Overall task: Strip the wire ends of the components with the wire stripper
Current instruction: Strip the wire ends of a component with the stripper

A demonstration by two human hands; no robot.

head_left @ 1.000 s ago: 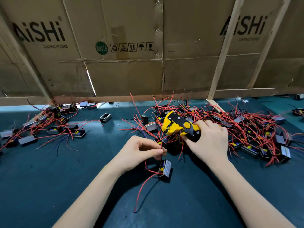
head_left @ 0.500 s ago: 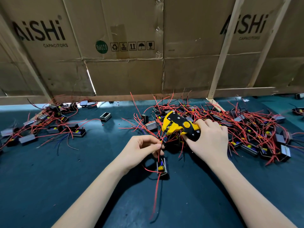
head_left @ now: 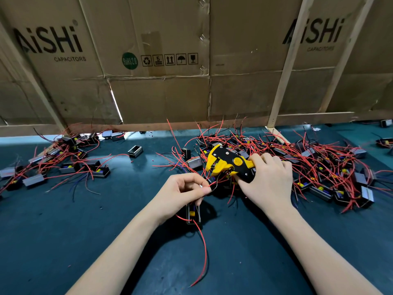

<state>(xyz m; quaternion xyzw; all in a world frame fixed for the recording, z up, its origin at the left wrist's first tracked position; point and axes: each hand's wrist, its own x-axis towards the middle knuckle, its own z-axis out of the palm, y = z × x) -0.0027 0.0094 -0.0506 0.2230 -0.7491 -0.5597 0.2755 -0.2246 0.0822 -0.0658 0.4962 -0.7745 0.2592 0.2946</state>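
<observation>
My right hand (head_left: 269,182) grips the handles of a yellow and black wire stripper (head_left: 228,163), whose jaws point left and down. My left hand (head_left: 180,194) pinches a thin red wire (head_left: 209,185) between thumb and forefinger, just below the stripper's jaws. That wire belongs to a small black component (head_left: 193,213) hanging under my left palm; another long red lead (head_left: 204,250) trails from it toward me over the dark green mat (head_left: 63,231). Whether the wire end sits inside the jaws I cannot tell.
A big heap of components with red wires (head_left: 319,165) lies behind and right of my right hand. A smaller heap (head_left: 63,165) lies at the far left. One lone black component (head_left: 135,151) sits between them. Cardboard boxes (head_left: 159,81) wall off the back.
My left hand has lifted the component and drawn it under the palm, bringing its wire up to the stripper's jaws. The trailing red lead has swung toward me. My right hand stayed put.
</observation>
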